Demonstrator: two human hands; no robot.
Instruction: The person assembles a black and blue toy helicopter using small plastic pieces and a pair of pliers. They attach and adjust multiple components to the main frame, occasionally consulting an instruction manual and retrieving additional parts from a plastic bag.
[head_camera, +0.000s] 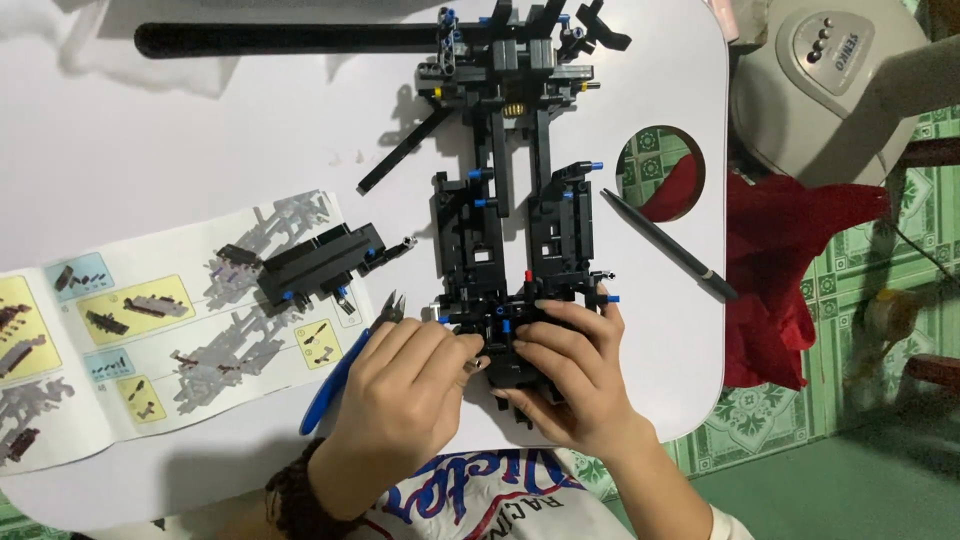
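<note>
A long black toy car frame (505, 210) made of building bricks lies flat in the middle of the white worktop (150, 140), and its near end is under both hands. The left hand (400, 395) rests on the near left corner of the frame with its fingers (450, 345) curled and pressing on the bricks there; I cannot tell if they pinch a small piece. The right hand (565, 375) wraps around the near right end of the frame, with its fingers (570, 315) spread over the top and the thumb under the edge, so it has a firm hold on the frame. A dark beaded bracelet (290, 495) sits on the left wrist. Just beside the left hand lie small pliers with blue handles (335, 385), partly under the hand. To the left is an open instruction booklet (130, 340) with pictures of brick steps, and a smaller black brick block (320, 262) sits on its top right corner. A loose long black beam (405, 150) lies tilted near the frame's left side. A dark grey pen (665, 243) lies on the right, near a round hole (660, 172) in the worktop. A red cloth (790, 270) lies beyond the worktop's right edge, on a green tiled floor (860, 300), below a grey fan base (830, 80).
</note>
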